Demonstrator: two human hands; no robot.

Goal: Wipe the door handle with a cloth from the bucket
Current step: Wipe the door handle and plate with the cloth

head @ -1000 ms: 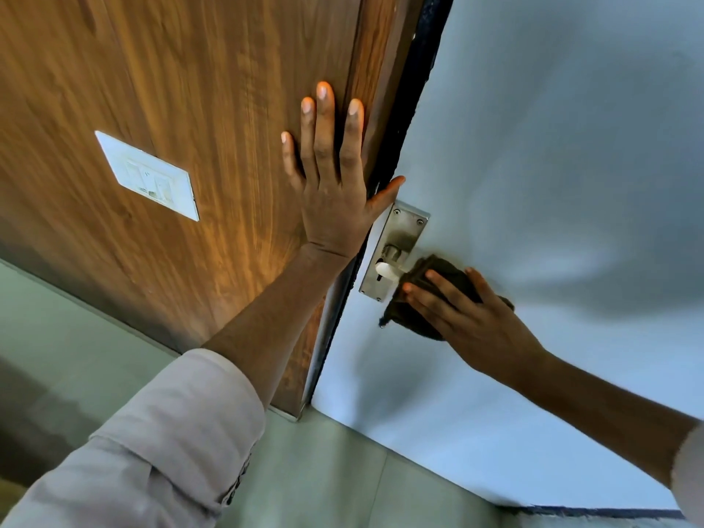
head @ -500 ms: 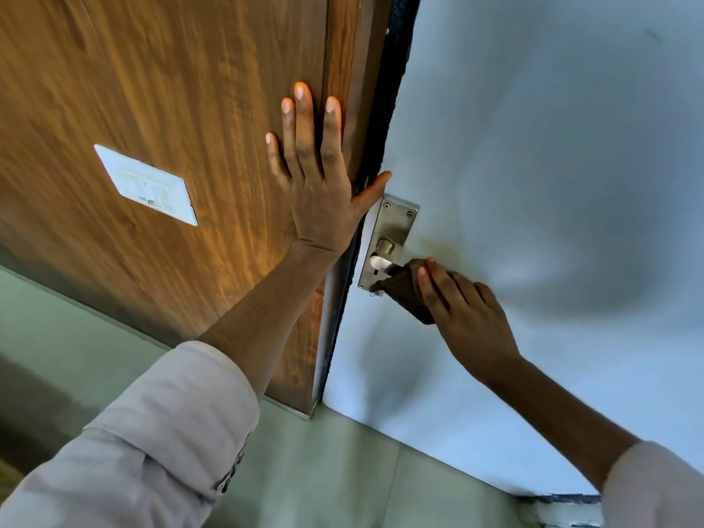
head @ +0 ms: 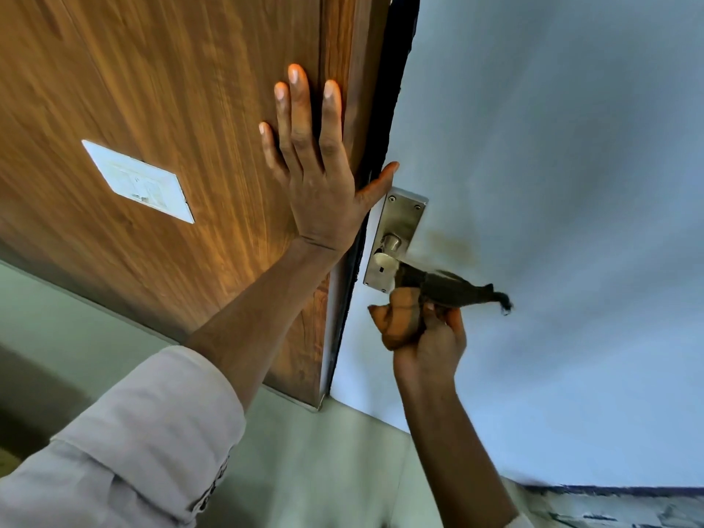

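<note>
Wiping under way: cloth (head: 445,289) wrapped over the door handle (head: 384,259), gripped in the fisted right hand (head: 428,337) just below it. Left hand (head: 316,177) spread flat against the wooden panel (head: 171,89) beside the handle. Backplate (head: 400,222) probably still left to wipe.

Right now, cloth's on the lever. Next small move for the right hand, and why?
Probably slide the cloth back along the door handle toward its metal plate. The right hand grips the cloth around the lever's outer part, while the stub by the plate is bare. The left hand lies flat on the wooden panel, bracing.
</note>
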